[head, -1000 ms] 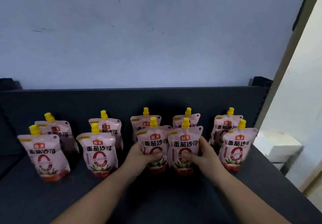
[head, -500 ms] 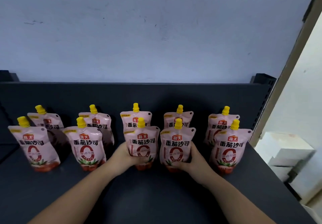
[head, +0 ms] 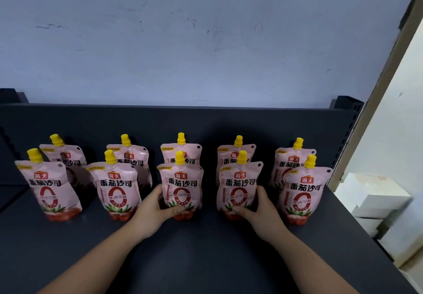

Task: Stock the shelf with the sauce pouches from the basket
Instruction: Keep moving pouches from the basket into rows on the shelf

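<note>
Left hand [head: 158, 209] closed on the middle front pouch [head: 182, 189], right hand [head: 261, 209] on the next pouch [head: 239, 190], both mid-shelf [head: 206, 259]; soft pouches stand close, so a careless release could topple neighbours.

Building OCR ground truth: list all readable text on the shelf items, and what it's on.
"海天": red logo on each pouch, e.g. front centre pouch.
"番茄沙司": black lettering below the logo on the same pouches.
"零添加酱": inside the red ring; last character uncertain.
Yellow corner tags and side fine print: too small to read.
</note>
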A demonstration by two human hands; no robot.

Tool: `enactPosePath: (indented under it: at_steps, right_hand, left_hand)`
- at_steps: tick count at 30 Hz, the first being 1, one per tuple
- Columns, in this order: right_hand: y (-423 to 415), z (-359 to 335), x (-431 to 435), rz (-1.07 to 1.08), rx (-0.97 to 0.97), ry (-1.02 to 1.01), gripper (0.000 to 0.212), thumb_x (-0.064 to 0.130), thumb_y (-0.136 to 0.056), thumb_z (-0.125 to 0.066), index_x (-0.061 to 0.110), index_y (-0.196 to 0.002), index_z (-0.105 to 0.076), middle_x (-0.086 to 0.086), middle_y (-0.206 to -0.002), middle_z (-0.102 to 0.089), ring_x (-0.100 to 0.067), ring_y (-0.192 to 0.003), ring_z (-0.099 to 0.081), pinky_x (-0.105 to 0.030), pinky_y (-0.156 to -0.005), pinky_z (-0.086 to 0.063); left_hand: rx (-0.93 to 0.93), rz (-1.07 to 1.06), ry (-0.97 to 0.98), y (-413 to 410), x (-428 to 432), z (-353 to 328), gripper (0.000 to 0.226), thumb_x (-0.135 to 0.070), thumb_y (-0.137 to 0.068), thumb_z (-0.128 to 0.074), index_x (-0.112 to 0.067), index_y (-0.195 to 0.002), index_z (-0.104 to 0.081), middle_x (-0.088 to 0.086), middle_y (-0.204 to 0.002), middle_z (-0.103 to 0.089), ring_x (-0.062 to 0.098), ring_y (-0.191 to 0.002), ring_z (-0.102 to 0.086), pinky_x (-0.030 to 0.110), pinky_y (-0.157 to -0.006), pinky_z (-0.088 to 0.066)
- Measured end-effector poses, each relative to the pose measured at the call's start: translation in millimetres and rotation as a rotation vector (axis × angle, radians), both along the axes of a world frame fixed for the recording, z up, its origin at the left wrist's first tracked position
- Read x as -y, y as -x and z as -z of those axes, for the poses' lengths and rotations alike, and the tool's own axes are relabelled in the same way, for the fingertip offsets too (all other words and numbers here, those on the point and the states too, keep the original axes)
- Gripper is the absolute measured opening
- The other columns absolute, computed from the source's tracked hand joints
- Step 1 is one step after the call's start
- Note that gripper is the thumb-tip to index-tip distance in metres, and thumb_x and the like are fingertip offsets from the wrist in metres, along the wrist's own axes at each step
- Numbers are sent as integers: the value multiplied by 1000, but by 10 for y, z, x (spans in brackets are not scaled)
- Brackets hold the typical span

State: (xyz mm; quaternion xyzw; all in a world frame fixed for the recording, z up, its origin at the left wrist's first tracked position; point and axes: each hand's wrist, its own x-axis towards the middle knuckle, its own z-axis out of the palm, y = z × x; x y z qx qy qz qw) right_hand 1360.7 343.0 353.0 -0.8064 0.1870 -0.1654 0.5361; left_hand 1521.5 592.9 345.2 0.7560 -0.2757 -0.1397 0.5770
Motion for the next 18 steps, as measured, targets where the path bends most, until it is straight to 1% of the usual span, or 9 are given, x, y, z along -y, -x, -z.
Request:
enactPosePath:
  at_steps: [3, 4, 5, 8, 10, 12, 13, 16, 18]
  right_hand:
    - [1, 3, -5, 13, -9, 12, 54, 23, -83, -78, 35, -122, -42, 21, -115, -59, 5, -106, -54, -9, -84, -39]
    - [2, 4, -7, 13, -12, 14, 54, 23, -83, -77, 34, -123, -42, 21, -115, -58, 2, -108, -54, -10, -85, -39]
    - [3, 6, -7, 14, -14, 15, 54, 23, -84, -77, 34, -123, -42, 20, -116, -58, 0, -110, -54, -10, -85, -39]
    - [1, 20, 2, 25, -14, 20, 52, 23, -84, -77, 33, -121, -43, 20, -114, -59, -2, -110, -55, -7, -81, -39]
    - [3, 16, -2, 26, -23, 33, 50, 23, -83, -77, 33, -119, -43, 22, -111, -58, 0, -106, -55, -6, -79, -39]
    - [6, 11, 4, 21, -32, 40, 48, 23, -84, -77, 34, -116, -43, 25, -106, -57, 5, -101, -53, -4, -76, -39]
    - [7, 10, 5, 16, -37, 43, 48, 23, -84, -77, 34, -115, -44, 25, -105, -57, 6, -99, -53, -4, -75, -39]
    - [6, -3, 5, 9, -54, 48, 47, 24, -84, -77, 35, -115, -44, 27, -105, -57, 12, -95, -52, -4, -75, -38]
    - [8, -4, 2, 13, -61, 47, 46, 24, -84, -77, 35, -115, -44, 26, -105, -56, 13, -94, -51, -4, -74, -37]
  left_hand:
    - [-3, 19, -3, 10, -18, -31, 63, -26, -68, -83, -31, -123, -55, -16, -117, -71, 0, -112, -63, 16, -88, -52]
    - [-8, 27, -2, 14, -26, -43, 63, -27, -67, -82, -30, -124, -54, -17, -117, -71, 0, -112, -63, 16, -89, -53]
    - [-16, 30, -3, 15, -32, -49, 64, -25, -68, -81, -28, -126, -54, -14, -117, -71, 1, -112, -64, 19, -91, -52]
    - [-31, 21, -9, 12, -47, -50, 61, -10, -76, -79, -18, -131, -52, -3, -121, -69, 9, -115, -63, 31, -100, -50]
    - [-29, 17, -17, 24, -54, -55, 61, -6, -78, -78, -17, -132, -51, -2, -122, -68, 9, -115, -63, 30, -99, -50]
    - [-25, 12, -16, 35, -53, -62, 61, -4, -79, -77, -17, -132, -51, -2, -122, -68, 8, -115, -63, 23, -95, -51]
    - [-27, 7, -15, 42, -56, -63, 62, -3, -79, -77, -16, -133, -51, -2, -122, -68, 8, -115, -63, 22, -94, -51]
    - [-34, -13, -12, 55, -65, -65, 62, -3, -79, -77, -17, -133, -50, -2, -123, -68, 9, -116, -62, 27, -98, -50]
    - [-35, -24, -19, 70, -70, -69, 61, -4, -79, -77, -21, -131, -51, -4, -121, -68, 4, -113, -63, 22, -95, -50]
